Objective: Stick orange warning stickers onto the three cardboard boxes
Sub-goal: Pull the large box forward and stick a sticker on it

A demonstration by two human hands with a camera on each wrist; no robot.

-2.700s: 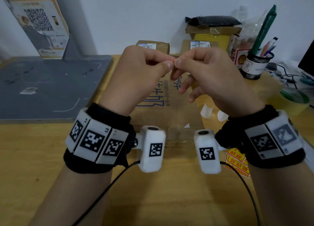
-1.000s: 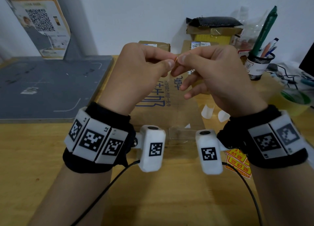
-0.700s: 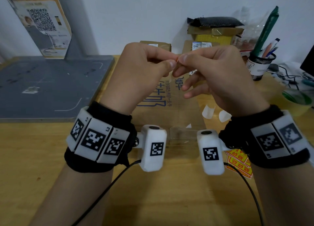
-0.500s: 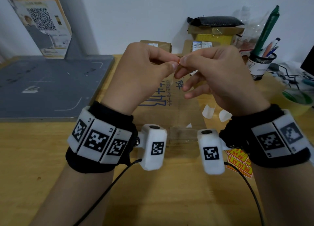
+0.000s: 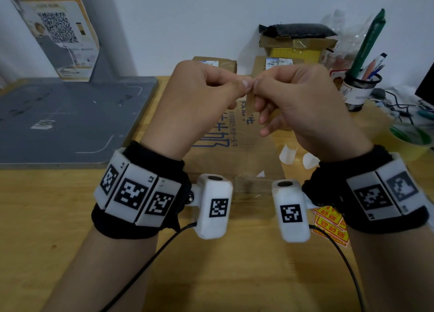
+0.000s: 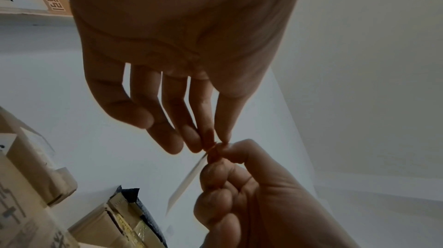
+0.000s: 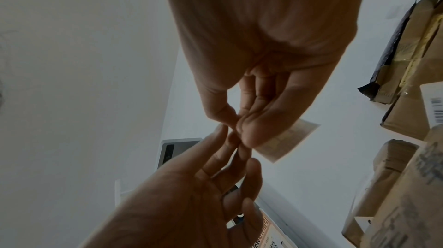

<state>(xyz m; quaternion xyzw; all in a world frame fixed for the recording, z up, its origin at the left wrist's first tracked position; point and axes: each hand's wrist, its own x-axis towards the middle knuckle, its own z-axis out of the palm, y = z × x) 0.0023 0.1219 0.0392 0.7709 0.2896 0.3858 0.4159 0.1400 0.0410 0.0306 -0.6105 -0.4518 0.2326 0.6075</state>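
Observation:
Both hands are raised over a large flat cardboard box (image 5: 234, 152) with blue print. My left hand (image 5: 242, 85) and right hand (image 5: 257, 83) meet fingertip to fingertip and pinch one orange warning sticker (image 6: 212, 148) between thumb and forefinger. Its pale sheet (image 7: 287, 138) hangs below the right thumb, edge-on in the left wrist view. Two smaller cardboard boxes (image 5: 215, 63) (image 5: 277, 63) stand by the wall behind the hands. A stack of orange stickers (image 5: 328, 222) lies on the table under my right wrist.
A grey mat (image 5: 70, 119) covers the table's left side. A taped box with a black bag on top (image 5: 296, 44), a pen cup (image 5: 359, 88) and a green tape roll (image 5: 411, 135) crowd the right. White backing scraps (image 5: 287, 154) lie beside the large box.
The hands stay in the same spot, fingertips working at the sticker's edge. A pale strip of the sheet now hangs lower between the two hands.

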